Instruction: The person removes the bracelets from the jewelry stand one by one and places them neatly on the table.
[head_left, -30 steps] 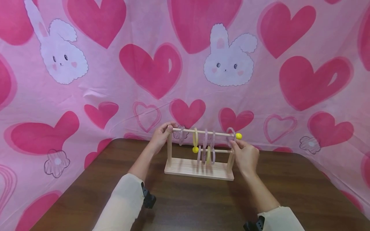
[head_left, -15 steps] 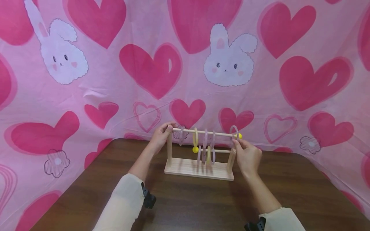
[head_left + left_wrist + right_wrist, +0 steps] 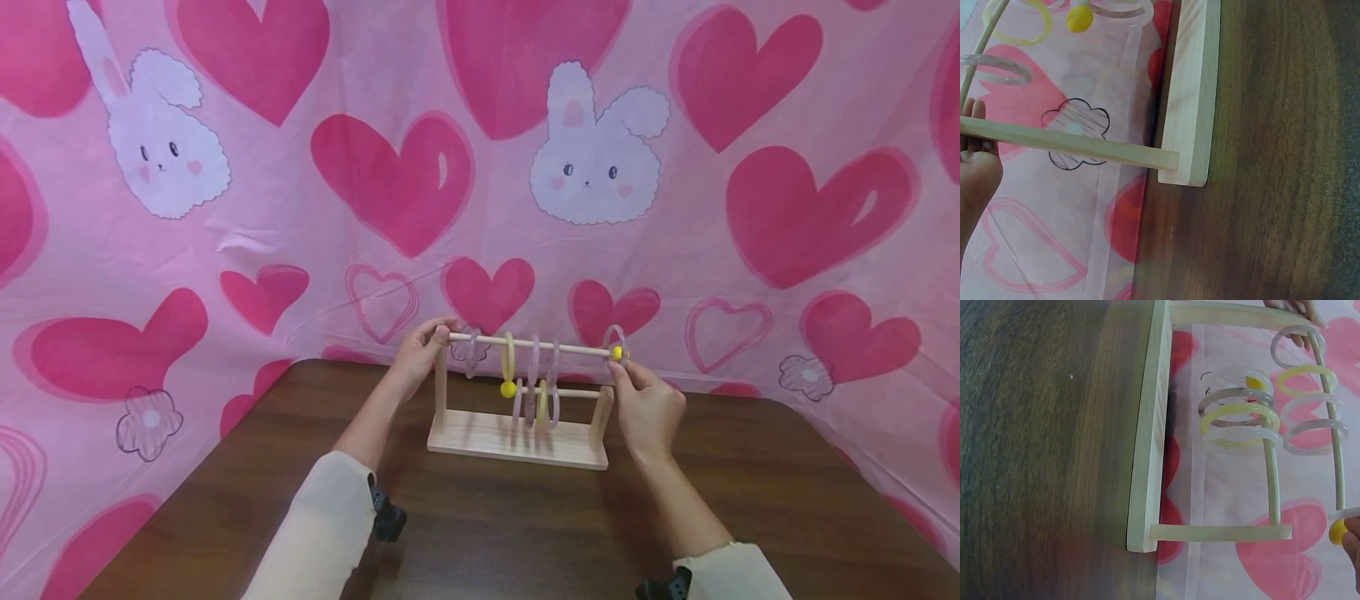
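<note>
On the table stands a wooden bracelet stand (image 3: 517, 443) with two rods. My left hand (image 3: 415, 360) grips the top of its tall left post (image 3: 1072, 142), thumb on the near side. With thumb and fingertips, my right hand (image 3: 651, 408) pinches a translucent pale purple bangle (image 3: 614, 327) at the right end of the upper rod (image 3: 581, 348). That bangle overlaps the yellow ball (image 3: 1337, 532) on the rod's tip. Several other bangles hang along the upper rod, among them a yellow bangle (image 3: 508, 358). More purple and yellow ones hang on the lower rod (image 3: 577, 392).
The lower rod ends on the left in another yellow ball (image 3: 507, 389); a short right post (image 3: 600, 415) carries its other end. Brown wooden tabletop (image 3: 480, 517) surrounds the base. Behind it hangs a pink cloth (image 3: 360, 217) with hearts and rabbits.
My right hand has slid the pinched bangle rightward along the upper rod, from left of the yellow end ball to over it. My left hand stays on the post.
</note>
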A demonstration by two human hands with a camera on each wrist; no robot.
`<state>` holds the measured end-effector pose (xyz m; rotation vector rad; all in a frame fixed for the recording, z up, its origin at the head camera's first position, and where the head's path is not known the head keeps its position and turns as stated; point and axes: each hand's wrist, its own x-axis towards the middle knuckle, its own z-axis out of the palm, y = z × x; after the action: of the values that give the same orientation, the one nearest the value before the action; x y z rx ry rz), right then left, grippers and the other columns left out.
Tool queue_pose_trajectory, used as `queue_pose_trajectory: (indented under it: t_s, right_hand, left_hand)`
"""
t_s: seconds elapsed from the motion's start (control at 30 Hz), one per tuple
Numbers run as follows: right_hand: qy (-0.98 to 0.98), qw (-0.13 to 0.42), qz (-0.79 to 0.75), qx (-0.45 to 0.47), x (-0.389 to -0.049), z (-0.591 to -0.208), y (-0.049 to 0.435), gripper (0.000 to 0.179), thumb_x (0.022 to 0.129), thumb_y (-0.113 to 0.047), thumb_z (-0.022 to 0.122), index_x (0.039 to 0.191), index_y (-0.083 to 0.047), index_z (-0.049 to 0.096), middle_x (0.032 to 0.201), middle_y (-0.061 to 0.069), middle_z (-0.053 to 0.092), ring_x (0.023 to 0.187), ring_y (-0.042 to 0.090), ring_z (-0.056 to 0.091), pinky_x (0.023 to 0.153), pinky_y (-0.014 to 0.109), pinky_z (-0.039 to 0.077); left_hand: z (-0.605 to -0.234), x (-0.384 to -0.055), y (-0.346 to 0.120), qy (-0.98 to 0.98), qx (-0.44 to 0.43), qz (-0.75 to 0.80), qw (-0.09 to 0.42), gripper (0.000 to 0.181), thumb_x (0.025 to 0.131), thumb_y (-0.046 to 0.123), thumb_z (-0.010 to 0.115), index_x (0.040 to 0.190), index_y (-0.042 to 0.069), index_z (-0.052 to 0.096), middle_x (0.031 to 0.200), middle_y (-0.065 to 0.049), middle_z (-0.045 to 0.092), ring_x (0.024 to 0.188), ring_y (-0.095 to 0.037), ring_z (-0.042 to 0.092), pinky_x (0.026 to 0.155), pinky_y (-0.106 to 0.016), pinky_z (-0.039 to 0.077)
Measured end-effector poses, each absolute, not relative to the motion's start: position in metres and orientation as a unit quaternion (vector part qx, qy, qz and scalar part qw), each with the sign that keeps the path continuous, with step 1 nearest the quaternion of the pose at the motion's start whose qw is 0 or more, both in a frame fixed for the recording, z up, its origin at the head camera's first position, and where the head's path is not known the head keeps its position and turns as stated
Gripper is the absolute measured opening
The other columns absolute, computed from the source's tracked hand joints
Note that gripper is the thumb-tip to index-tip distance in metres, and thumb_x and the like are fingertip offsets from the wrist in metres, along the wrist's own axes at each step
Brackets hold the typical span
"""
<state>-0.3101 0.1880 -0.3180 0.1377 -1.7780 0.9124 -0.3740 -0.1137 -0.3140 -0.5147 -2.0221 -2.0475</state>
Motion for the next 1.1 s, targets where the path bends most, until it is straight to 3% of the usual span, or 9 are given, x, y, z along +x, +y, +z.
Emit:
queue_pose_trajectory:
  t_s: [0.17, 0.37, 0.77, 1.0, 1.1]
  right_hand:
    - [-0.75, 0.534, 0.388, 0.04, -0.31, -0.319, 0.19, 0.013, 0.076, -0.007, 0.076, 0.085, 0.002, 0.073, 0.077, 0.015, 0.067, 0.074, 0.026, 0.066, 0.059, 0.019, 0.041]
    - [-0.75, 0.533, 0.391, 0.033, -0.31, -0.319, 0.191, 0.015, 0.075, -0.009, 0.077, 0.085, 0.001, 0.073, 0.078, 0.015, 0.067, 0.075, 0.029, 0.066, 0.06, 0.027, 0.042]
    - [-0.751, 0.53, 0.395, 0.012, -0.31, -0.32, 0.197, 0.016, 0.075, -0.011, 0.077, 0.084, 0.002, 0.073, 0.077, 0.018, 0.066, 0.074, 0.03, 0.066, 0.061, 0.031, 0.041]
    - [-0.748, 0.538, 0.389, -0.01, -0.308, -0.318, 0.205, 0.017, 0.076, -0.011, 0.077, 0.084, 0.003, 0.073, 0.078, 0.017, 0.066, 0.076, 0.028, 0.066, 0.062, 0.013, 0.039]
    - [-0.739, 0.548, 0.392, -0.014, -0.305, -0.315, 0.207, 0.015, 0.076, -0.011, 0.076, 0.083, 0.002, 0.073, 0.079, 0.016, 0.066, 0.077, 0.011, 0.065, 0.062, 0.006, 0.036]
  left_hand:
    - [-0.315, -0.373, -0.114, -0.688, -0.178, -0.693, 0.118, 0.037, 0.096, 0.018, 0.048, 0.125, -0.003, 0.051, 0.117, -0.018, 0.057, 0.102, -0.016, 0.053, 0.09, -0.03, 0.038]
    - [-0.316, -0.372, -0.115, -0.688, -0.181, -0.692, 0.119, 0.038, 0.095, 0.021, 0.048, 0.125, -0.002, 0.05, 0.116, -0.015, 0.058, 0.103, -0.018, 0.053, 0.086, -0.029, 0.039]
    - [-0.315, -0.371, -0.115, -0.7, -0.178, -0.682, 0.114, 0.039, 0.096, 0.025, 0.047, 0.125, 0.0, 0.051, 0.111, -0.008, 0.06, 0.097, -0.016, 0.05, 0.071, -0.027, 0.038]
    - [-0.313, -0.37, -0.114, -0.691, -0.185, -0.69, 0.11, 0.038, 0.096, 0.022, 0.046, 0.125, -0.003, 0.049, 0.116, -0.014, 0.058, 0.103, -0.019, 0.051, 0.077, -0.026, 0.04]
    - [-0.313, -0.369, -0.114, -0.692, -0.184, -0.689, 0.11, 0.04, 0.095, 0.024, 0.047, 0.125, -0.002, 0.05, 0.115, -0.012, 0.058, 0.105, -0.022, 0.051, 0.077, -0.027, 0.039]
